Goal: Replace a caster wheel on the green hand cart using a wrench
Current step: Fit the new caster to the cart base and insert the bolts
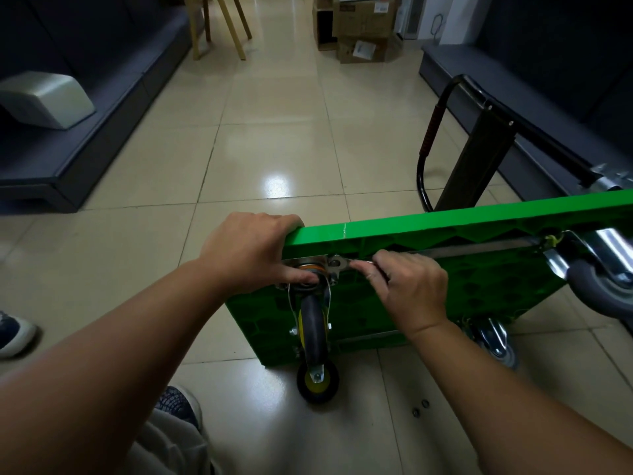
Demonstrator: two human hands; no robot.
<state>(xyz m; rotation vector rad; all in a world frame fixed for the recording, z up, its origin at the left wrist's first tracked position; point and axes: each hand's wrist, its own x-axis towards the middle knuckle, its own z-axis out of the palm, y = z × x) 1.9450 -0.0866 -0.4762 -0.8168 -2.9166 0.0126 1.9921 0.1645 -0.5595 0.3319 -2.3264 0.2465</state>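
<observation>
- We see a green plastic hand cart [445,219] standing on its long edge on the beige tiled floor [274,132], with its ribbed underside facing us.
- A black caster wheel with a yellow hub in a silver fork [311,317] sits against the cart's underside at its upper left corner, with its silver mounting plate [308,261] flat on the green plastic.
- Our left grip [253,248], a bare hand, curls its fingers over the cart's top edge at that corner, and its thumb presses on the caster's swivel head.
- Our right grip [411,286], also a bare hand, is closed round the shaft of a silver metal wrench [337,264]. The thumb and forefinger pinch the shaft just behind the head.
- The wrench head sits at the plate's upper right corner, just under the cart's top edge. We cannot tell whether it is seated on a bolt.
- A second small black wheel with a yellow hub [318,380] rests on the floor just below the cart's lower edge, under the caster.
- Two small dark nuts [420,407] lie on the floor near the cart's lower edge, to the right of that wheel.
- Two larger grey casters [599,293] are at the cart's right end.
- The cart's black tubular handle [431,132] sticks out behind its right end.
</observation>
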